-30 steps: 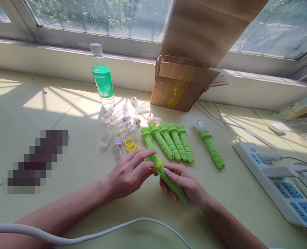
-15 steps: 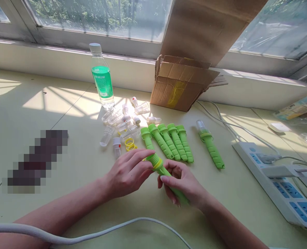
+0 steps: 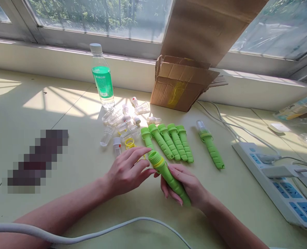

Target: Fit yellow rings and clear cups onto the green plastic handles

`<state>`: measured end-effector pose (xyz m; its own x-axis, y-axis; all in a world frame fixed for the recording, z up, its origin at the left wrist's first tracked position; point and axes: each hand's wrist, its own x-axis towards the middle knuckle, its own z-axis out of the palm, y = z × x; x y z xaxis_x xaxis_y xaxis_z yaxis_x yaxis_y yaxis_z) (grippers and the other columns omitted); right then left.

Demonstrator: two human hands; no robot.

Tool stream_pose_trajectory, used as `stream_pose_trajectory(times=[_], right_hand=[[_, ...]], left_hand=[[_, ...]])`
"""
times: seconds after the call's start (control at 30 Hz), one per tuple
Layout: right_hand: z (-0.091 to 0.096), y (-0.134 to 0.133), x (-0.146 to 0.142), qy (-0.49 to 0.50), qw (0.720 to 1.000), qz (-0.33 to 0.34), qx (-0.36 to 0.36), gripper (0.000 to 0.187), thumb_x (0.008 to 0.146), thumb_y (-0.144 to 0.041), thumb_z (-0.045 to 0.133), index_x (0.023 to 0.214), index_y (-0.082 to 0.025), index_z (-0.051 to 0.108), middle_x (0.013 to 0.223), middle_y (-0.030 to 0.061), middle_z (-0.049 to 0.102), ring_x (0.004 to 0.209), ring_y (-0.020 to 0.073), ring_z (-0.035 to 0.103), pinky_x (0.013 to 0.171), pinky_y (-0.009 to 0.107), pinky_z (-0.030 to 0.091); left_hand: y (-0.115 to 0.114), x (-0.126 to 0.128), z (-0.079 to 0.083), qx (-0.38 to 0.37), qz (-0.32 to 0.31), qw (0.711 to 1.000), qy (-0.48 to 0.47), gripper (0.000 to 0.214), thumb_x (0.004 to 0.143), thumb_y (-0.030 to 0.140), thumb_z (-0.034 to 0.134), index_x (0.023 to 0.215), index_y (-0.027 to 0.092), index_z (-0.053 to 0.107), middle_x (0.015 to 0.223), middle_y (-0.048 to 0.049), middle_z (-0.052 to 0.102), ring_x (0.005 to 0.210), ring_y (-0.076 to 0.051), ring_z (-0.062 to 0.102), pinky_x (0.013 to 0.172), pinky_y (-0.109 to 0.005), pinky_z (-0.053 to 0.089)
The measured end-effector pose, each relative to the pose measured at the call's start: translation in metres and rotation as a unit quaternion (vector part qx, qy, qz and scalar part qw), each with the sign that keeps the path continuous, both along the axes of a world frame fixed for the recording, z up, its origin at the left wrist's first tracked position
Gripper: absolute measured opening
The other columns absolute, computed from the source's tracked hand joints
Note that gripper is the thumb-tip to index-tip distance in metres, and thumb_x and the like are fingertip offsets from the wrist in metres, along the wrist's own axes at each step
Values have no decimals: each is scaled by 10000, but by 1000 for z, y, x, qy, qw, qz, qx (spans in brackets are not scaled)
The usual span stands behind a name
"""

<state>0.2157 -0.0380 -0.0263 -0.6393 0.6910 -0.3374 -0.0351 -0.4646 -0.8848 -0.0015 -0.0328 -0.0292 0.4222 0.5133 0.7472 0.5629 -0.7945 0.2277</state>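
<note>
My right hand (image 3: 185,181) is wrapped round a green plastic handle (image 3: 178,188), which tilts with its open threaded end up and to the left. A yellow ring (image 3: 159,163) sits around its neck below the threads. My left hand (image 3: 130,169) is at the left of that end, fingers apart, thumb side touching or very near the neck. A bit of yellow shows behind its fingers; I cannot tell whether they touch it. Beyond the hands lie several similar green handles (image 3: 172,143) in a row. Yellow rings (image 3: 130,143) lie behind my left hand.
Clear ribbed caps (image 3: 107,135) and white-topped pieces (image 3: 116,142) lie in a loose group near a water bottle (image 3: 103,83). A green stick with a clear cap (image 3: 212,148) lies right. Around these are a cardboard box (image 3: 181,83), a power strip (image 3: 277,186) and a white cable (image 3: 104,234).
The held handle has turned, its threaded end now facing more toward me. My left fingers have moved off the threads to its left side, and my right hand has shifted its grip.
</note>
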Motion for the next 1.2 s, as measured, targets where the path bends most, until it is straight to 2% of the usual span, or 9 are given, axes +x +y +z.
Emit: stream_pose_trajectory(times=[0.33,0.43,0.53,0.6,0.73,0.8,1.03,1.1,1.2], right_hand=[[-2,1,1,12,1000,-22,10,405,958,-396,351,984,-97,623,619,54,644,309,63,437,335,178,288],[-1,2,1,5,999,-32,17,396,958,-394,358,971,-99,623,618,58,644,315,65,446,332,172,292],[0,4,1,3,999,-40,23,399,954,-397,365,952,-96,625,611,61,642,318,64,447,330,168,292],[0,4,0,5,999,-46,24,395,952,-392,369,953,-93,628,612,60,640,316,61,445,332,168,295],[0,4,0,7,998,-54,20,391,952,-384,369,960,-93,629,609,52,634,311,55,440,336,169,300],[-1,4,0,8,998,-55,19,390,950,-387,371,957,-94,629,609,51,633,311,55,440,339,172,304],[-1,4,-1,11,998,-57,16,385,949,-381,373,949,-94,630,607,50,629,313,54,439,339,170,301],[0,3,-1,10,998,-57,15,389,950,-383,372,950,-93,630,605,49,626,314,54,437,337,168,300],[1,3,-1,6,998,-55,14,387,949,-385,376,948,-92,628,604,48,625,315,56,437,331,165,296]], left_hand=[[3,-3,-2,-16,-4,1000,15,133,780,176,658,830,150,538,1061,-133,649,927,-216,627,770,-352,538],[4,-4,-1,-24,12,999,38,101,794,159,623,855,149,545,1070,-122,645,942,-215,622,789,-351,530],[5,-5,0,-35,56,993,99,70,823,191,582,864,141,555,1065,-122,641,946,-234,618,781,-364,525],[5,-5,2,-39,109,981,157,99,850,232,546,867,136,565,1088,-137,627,965,-262,608,776,-385,522],[4,-4,5,-49,246,935,251,183,880,269,488,908,113,581,1161,-194,579,999,-321,585,749,-422,514],[4,-4,6,-62,290,914,276,213,889,276,468,952,106,580,1175,-210,563,1005,-333,577,731,-428,512],[2,-4,8,-107,350,886,283,268,894,320,450,1036,120,557,1245,-208,508,1130,-350,504,744,-434,515],[1,-3,7,-122,361,876,295,273,896,326,441,1045,124,548,1195,-198,532,1065,-336,536,645,-395,522],[0,-2,5,-149,369,863,313,240,903,322,422,997,141,548,967,-139,587,853,-286,583,467,-323,464]])
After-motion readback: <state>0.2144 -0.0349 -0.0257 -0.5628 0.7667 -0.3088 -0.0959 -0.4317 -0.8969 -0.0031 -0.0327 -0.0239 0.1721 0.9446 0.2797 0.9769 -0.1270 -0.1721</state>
